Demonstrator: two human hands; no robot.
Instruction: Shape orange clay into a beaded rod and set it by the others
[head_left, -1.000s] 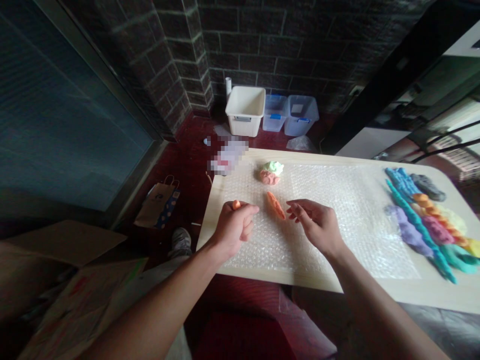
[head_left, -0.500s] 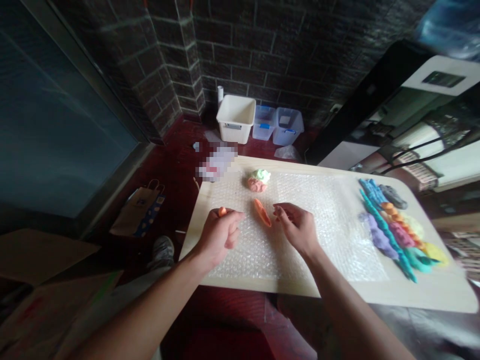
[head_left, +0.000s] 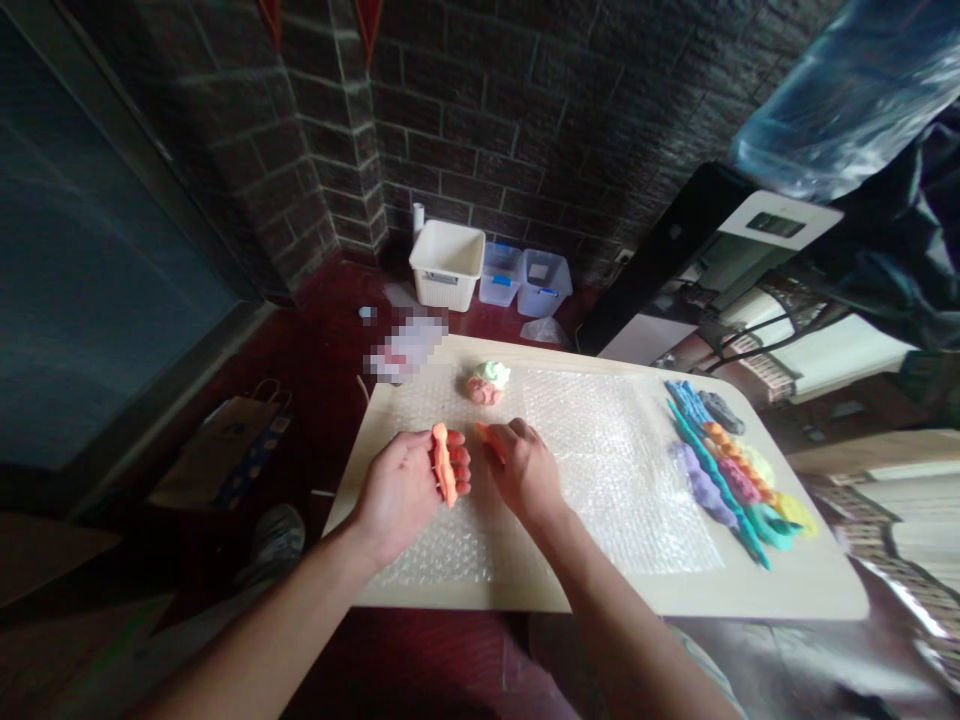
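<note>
My left hand [head_left: 401, 488] is turned palm up over the left part of the bubble wrap [head_left: 600, 470]. Across its curled fingers lies a lumpy orange modelling clay strip [head_left: 444, 465]. Just to the right, my right hand [head_left: 527, 468] faces down with its fingers closed on a second orange clay piece [head_left: 484, 432]; only one end of that piece shows, the rest being under the fingers. Beyond both hands sits a clay lump [head_left: 487, 384], pale green on top and salmon pink below.
Several coloured clay pieces lie at the table's right side, among them a long teal strip [head_left: 720, 487] and a purple lump [head_left: 701, 478]. A white bin [head_left: 448, 265] and two clear boxes [head_left: 544, 285] stand on the floor by the brick wall. A paper bag [head_left: 221, 450] is at left.
My left hand has turned from a fist to palm up, showing the orange strip. My right hand has moved left onto the orange piece on the wrap. The view has shifted.
</note>
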